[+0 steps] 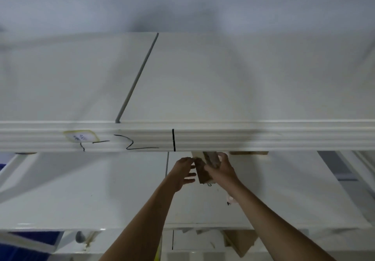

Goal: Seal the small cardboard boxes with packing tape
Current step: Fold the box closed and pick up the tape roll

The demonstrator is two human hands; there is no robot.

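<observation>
Cardboard scraps [241, 242] lie nearest, on a low level under the near edge of the white counter [85, 189], with something blue [26, 248] at the near left corner. Above them two bare forearms reach forward to the middle of the scene. The right hand [222, 169] grips a small brown cardboard box [203, 172] from the right side, fingers curled over its far end, and the box is lifted off the counter and tilted. The left hand [183, 172] is at the box's left face with its fingers spread and fairly straight, touching or nearly touching it; blur makes it hard to say which. The box looks light and stiff enough for one hand to carry, but thin board of this kind would likely dent at the flaps, so the firmer edges and corners seem the better place to hold it while tape goes on. No tape roll can be made out. Just beyond the hands runs a white ribbed rail [243, 137] marked with black pen lines and a small yellow-edged label [80, 137]; more brown board [249, 153] peeks from under it. Farther off lies a white upper shelf [223, 78] with a grey seam, then a pale wall [182, 1].
</observation>
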